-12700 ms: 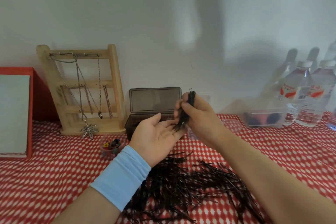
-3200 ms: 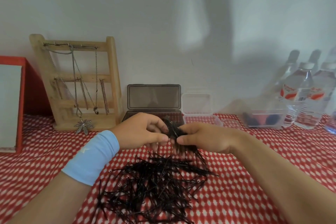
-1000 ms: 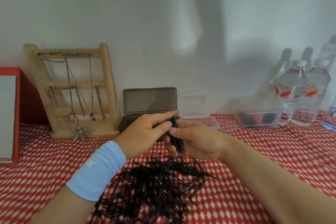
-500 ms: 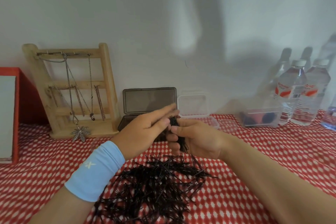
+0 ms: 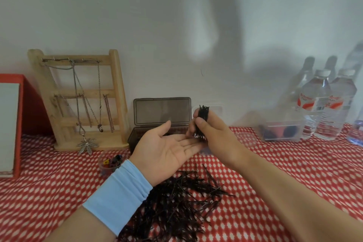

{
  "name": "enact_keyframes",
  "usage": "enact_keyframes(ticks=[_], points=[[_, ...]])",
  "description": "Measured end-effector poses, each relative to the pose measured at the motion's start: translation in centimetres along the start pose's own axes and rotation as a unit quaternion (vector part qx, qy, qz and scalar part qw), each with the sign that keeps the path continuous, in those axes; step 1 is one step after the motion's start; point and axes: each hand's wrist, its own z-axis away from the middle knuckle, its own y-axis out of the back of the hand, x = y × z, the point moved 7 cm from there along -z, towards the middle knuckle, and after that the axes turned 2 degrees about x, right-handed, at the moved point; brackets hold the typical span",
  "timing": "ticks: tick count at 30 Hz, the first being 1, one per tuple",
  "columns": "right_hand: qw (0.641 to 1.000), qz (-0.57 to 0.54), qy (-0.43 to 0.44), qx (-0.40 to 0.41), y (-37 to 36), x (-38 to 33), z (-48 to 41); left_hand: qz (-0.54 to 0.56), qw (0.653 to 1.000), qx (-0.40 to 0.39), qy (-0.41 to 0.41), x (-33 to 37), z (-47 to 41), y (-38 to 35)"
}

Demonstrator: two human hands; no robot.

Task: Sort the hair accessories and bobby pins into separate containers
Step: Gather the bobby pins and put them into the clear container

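Above the flat left hand (image 5: 167, 149), right hand (image 5: 216, 135) fingers (image 5: 202, 124) pinch bobby pins (image 5: 203, 113) upright.

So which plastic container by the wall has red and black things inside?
The clear rectangular plastic tub at far right, beside the water bottles. The smoky grey lidded box stands mid-table, by the wooden necklace rack.
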Motion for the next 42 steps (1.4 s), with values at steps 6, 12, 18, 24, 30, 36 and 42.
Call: enact_keyframes(ticks=[6, 12, 18, 24, 30, 36, 42], points=[[0.998, -0.030, -0.062, -0.014, 0.2, 0.7, -0.2, -0.251, 0.964, 0.086, 0.034, 0.1, 0.0, 1.5], [0.977, -0.107, -0.158, -0.096, -0.3, 1.7, 0.3, -0.662, 0.690, 0.141, -0.256, 5.3, 0.8, -2.0], [0.967, -0.102, -0.200, -0.119, 0.6, 1.4, 0.5, -0.777, 0.591, 0.041, -0.212, 4.1, -1.6, -3.3], [0.957, 0.237, -0.142, -0.088, 4.1, 0.2, -2.1, -0.816, 0.524, 0.051, -0.239, 5.7, -3.4, -4.4], [0.812, 0.548, -0.118, -0.164, 4.7, 2.0, -5.1, -0.860, 0.452, 0.092, -0.217, 5.8, -5.6, -3.1], [0.762, 0.589, -0.124, -0.240, 4.9, 3.9, -5.3, -0.908, 0.387, 0.076, -0.145, 4.5, -7.4, -0.9], [0.824, 0.531, -0.102, -0.167, 7.5, 2.6, -5.5, -0.920, 0.362, 0.046, -0.144, 3.0, -9.0, -0.4]])
